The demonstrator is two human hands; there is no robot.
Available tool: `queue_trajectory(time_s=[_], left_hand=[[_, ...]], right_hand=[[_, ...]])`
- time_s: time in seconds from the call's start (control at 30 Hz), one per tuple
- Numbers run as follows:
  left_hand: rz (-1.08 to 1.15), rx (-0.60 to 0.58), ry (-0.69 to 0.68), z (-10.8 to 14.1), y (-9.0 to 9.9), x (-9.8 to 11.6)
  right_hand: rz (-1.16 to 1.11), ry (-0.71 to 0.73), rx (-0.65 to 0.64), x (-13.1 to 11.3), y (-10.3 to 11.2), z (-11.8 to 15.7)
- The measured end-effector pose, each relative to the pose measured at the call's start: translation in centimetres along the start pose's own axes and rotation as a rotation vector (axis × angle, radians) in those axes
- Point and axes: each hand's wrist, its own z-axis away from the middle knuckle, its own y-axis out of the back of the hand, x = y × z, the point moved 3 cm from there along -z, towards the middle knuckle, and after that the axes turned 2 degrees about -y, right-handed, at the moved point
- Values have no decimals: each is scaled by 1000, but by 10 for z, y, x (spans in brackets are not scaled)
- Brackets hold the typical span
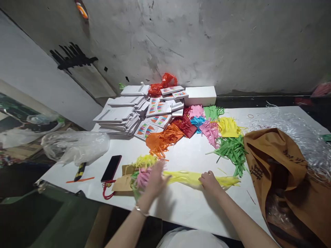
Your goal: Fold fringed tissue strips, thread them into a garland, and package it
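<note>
A long strip of yellow fringed tissue paper (183,177) lies across the near part of the white table. My right hand (210,182) has its fingers curled on the strip's right half. Slightly blurred, my left hand (156,179) is at the strip's left end, thumb apart from its fingers, and nothing shows in its grasp. Just left of it, a pink fringed paper bundle (143,177) and a yellow fringed bundle (145,161) lie at an open brown cardboard box (122,184). Part of the pink bundle is hidden by my left hand.
Coloured fringed bundles, including orange (165,137) and green (232,151), lie farther back. Behind stand stacked white cartons (117,115) and a white box (200,95). A phone (111,168) and a cutter (80,171) lie left; a brown sack (274,148) bounds the right.
</note>
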Motion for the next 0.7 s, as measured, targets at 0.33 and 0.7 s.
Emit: queue_trajectory(time_s=[0.33, 0.7], left_hand=[[158, -555, -268, 41, -137, 91], [-119, -659, 193, -10, -155, 66]], right_hand=[[11, -102, 91, -9, -21, 79], [93, -432, 185, 33, -37, 21]])
